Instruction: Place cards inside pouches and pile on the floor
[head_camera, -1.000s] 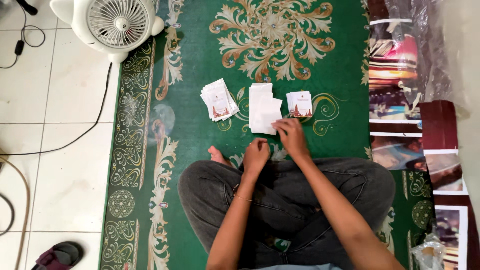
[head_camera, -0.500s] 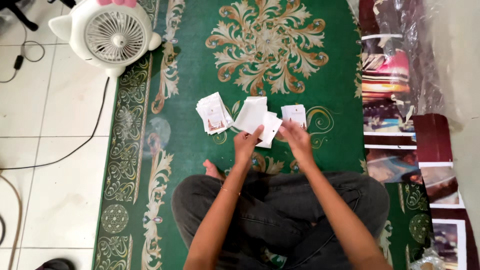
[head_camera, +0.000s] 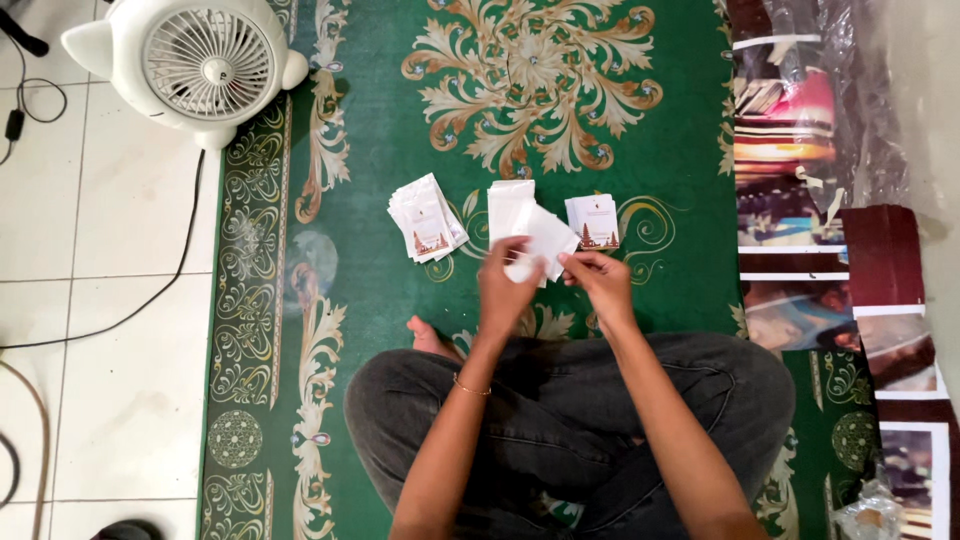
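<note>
White sleeve (head_camera: 545, 243) now lifted off carpet (head_camera: 380, 150); pinched between left hand (head_camera: 507, 290) and right hand (head_camera: 600, 282); fingers closed on it; handling begun.

We're sitting cross-legged on the rug (head_camera: 380, 150). Both hands are up in front of our knees, left hand (head_camera: 505, 285) and right hand (head_camera: 600, 280) side by side on one loose sheet (head_camera: 548, 238). Beyond them sit three piles in a row: fanned stack (head_camera: 425, 217) left, blank stack (head_camera: 508, 200) middle, small stack (head_camera: 592, 220) right. Fan (head_camera: 195, 62) sits far left, off the rug's corner.
</note>
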